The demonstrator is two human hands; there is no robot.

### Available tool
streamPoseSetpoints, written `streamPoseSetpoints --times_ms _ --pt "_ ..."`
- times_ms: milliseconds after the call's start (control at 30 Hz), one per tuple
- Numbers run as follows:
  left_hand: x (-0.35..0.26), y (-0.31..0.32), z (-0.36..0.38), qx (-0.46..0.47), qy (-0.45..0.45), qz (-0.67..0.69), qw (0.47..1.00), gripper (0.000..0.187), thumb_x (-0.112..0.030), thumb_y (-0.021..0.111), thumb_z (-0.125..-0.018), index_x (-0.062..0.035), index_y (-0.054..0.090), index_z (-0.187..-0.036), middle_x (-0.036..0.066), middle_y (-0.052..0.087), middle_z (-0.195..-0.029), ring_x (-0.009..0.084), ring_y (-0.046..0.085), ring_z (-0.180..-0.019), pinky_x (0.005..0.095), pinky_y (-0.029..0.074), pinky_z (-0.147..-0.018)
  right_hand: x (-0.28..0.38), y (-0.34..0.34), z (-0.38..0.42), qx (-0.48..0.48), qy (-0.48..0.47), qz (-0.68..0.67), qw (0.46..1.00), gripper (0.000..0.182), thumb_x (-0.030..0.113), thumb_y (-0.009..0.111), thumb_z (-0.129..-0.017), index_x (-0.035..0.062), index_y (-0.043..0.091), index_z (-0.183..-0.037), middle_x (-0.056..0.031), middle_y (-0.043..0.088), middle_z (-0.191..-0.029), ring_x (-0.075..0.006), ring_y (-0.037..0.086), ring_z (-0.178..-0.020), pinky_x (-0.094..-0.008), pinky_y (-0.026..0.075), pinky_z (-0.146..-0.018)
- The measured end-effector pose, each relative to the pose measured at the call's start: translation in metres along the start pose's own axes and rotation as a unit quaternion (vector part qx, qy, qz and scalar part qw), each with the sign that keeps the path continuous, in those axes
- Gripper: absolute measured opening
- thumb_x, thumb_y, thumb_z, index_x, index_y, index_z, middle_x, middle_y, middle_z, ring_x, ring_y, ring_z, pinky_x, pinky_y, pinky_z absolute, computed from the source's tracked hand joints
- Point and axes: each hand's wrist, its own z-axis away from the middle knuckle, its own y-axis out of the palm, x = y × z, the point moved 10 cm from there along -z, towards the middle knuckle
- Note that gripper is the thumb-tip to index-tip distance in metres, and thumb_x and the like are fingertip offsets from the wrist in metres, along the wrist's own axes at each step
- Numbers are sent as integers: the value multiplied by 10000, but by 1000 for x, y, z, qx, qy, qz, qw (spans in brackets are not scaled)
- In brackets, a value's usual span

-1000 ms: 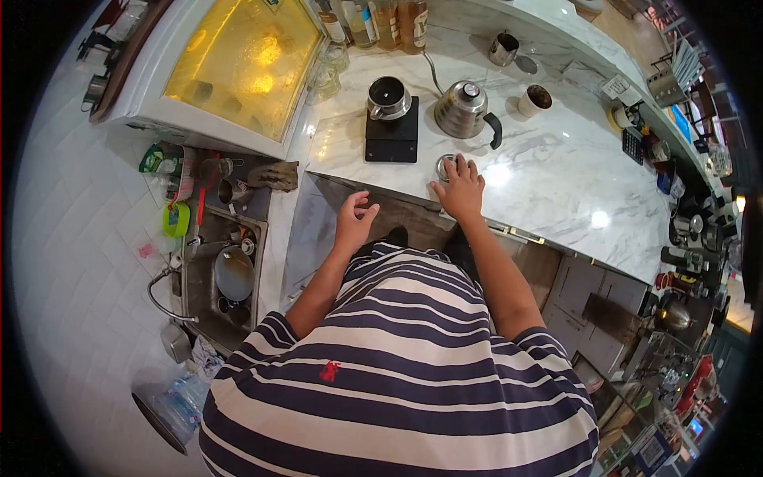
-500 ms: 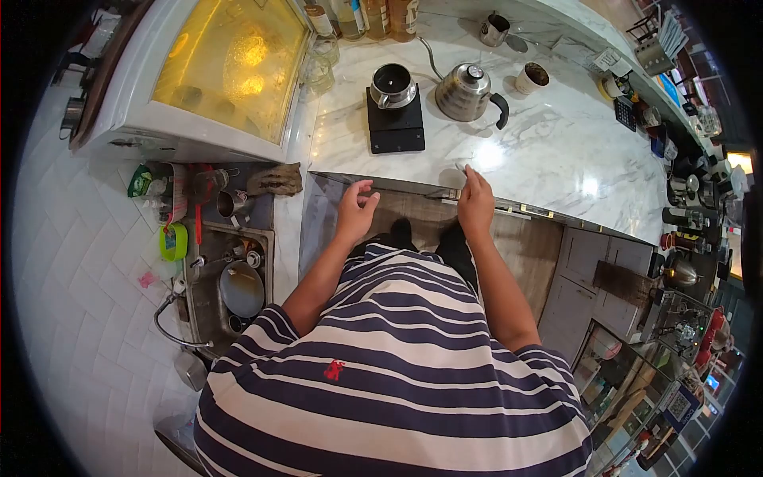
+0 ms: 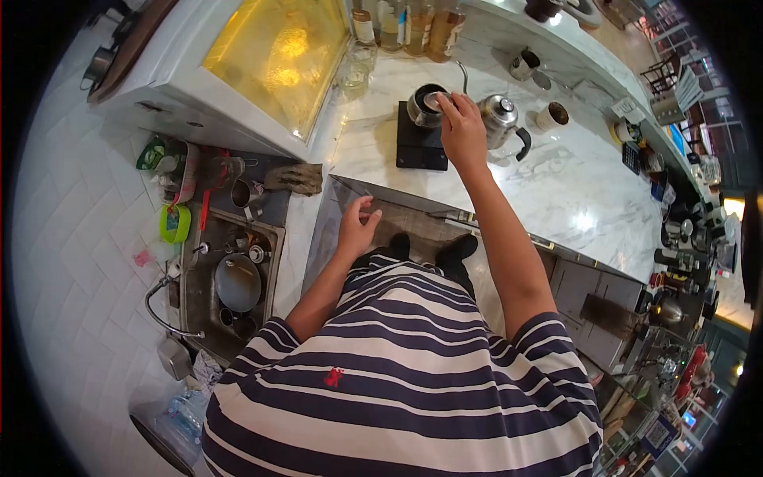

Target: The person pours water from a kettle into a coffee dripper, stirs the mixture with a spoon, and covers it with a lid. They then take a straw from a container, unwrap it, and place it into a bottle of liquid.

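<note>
My right hand (image 3: 463, 127) reaches over the counter, fingers pinched on a small round metal piece (image 3: 434, 101). The piece overlaps the mouth of a metal cup with a dark inside (image 3: 424, 118), and its exact kind I cannot tell. That cup stands on a black scale (image 3: 421, 153). Just right of my hand is a steel gooseneck kettle (image 3: 496, 127) with a black handle. My left hand (image 3: 359, 226) hangs before the counter's front edge, fingers loosely curled and apart, holding nothing.
A white cup with dark contents (image 3: 554, 116) and a metal cup (image 3: 524, 63) stand beyond the kettle. Bottles (image 3: 406, 28) and glasses (image 3: 354, 79) line the back left, beside a yellow-lit cabinet (image 3: 274, 60). At left, a sink (image 3: 203, 299) holds a round pan (image 3: 238, 283).
My right hand has moved forward from the counter's front edge to over the cup on the scale, carrying the small metal piece. My left hand stays nearly in place. The view has shifted.
</note>
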Motion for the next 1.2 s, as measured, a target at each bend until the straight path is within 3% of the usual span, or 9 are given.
streamPoseSetpoints --times_ms 100,200,400,600,900,1200 --pt "0 -15 -3 -29 -6 -7 1000 600 -201 769 -914 -57 522 -1441 171 622 -1266 216 671 -959 369 553 -849 6 17 -4 66 -49 10 997 417 33 652 -880 118 697 -1286 -192 634 -1364 -418 559 -1307 -472 488 -1090" --pt "2 -16 -2 -32 -15 -9 999 665 -196 778 -909 -67 471 -1485 171 589 -1300 217 665 -949 370 553 -855 7 17 -5 109 -36 -6 993 436 53 658 -891 88 667 -1325 -219 593 -1415 -434 508 -1361 -484 464 -1117" --pt "5 -16 -3 -41 -17 -1 999 705 -215 789 -898 -75 450 -1501 175 573 -1322 241 659 -954 381 551 -868 12 16 -2 112 -31 -9 993 450 119 671 -943 52 621 -1385 -251 536 -1480 -445 446 -1421 -491 422 -1155" --pt "3 -16 -1 -32 -29 7 999 707 -234 788 -899 -73 451 -1499 182 570 -1320 254 659 -970 385 551 -874 0 28 -5 114 -22 -16 993 459 220 702 -965 42 623 -1381 -246 539 -1479 -441 449 -1421 -493 413 -1161" --pt "-1 -12 1 -19 -25 -6 999 701 -221 786 -903 -79 449 -1501 180 580 -1320 245 659 -973 388 549 -878 -3 31 -16 108 -14 -7 994 491 263 751 -932 44 649 -1359 -255 582 -1427 -443 512 -1354 -491 431 -1136" --pt "-2 -3 -1 -10 -12 -24 1000 689 -214 785 -904 -86 457 -1496 183 581 -1323 241 664 -970 386 549 -874 -11 39 -33 185 52 -28 981 592 394 809 -860 57 658 -1322 -204 644 -1277 -419 585 -1208 -468 512 -1028"
